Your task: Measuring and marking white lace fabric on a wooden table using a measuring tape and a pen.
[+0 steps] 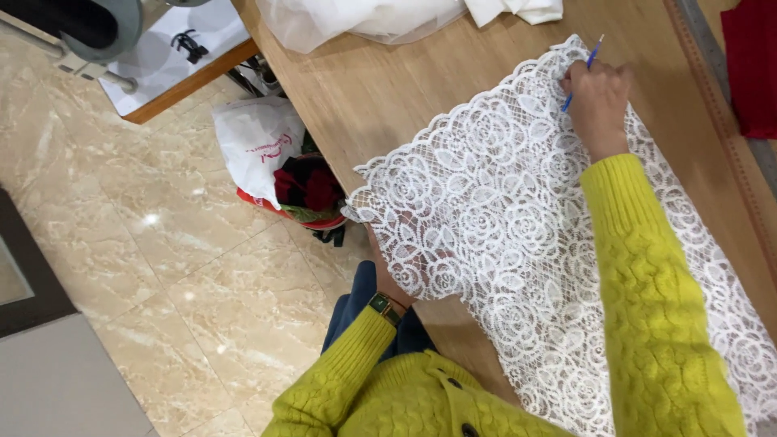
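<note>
A piece of white floral lace lies spread on the wooden table. My right hand rests on the lace's far edge and holds a thin blue pen with its tip at the lace. My left hand is under the lace's near corner, at the table edge, seen only through the mesh. It lifts or holds that corner. Both arms wear yellow knitted sleeves, and a watch sits on the left wrist.
Sheer white fabric and a folded white cloth lie at the table's far end. A ruler strip runs along the right side beside red cloth. On the marble floor stands a white plastic bag and a bag with red material.
</note>
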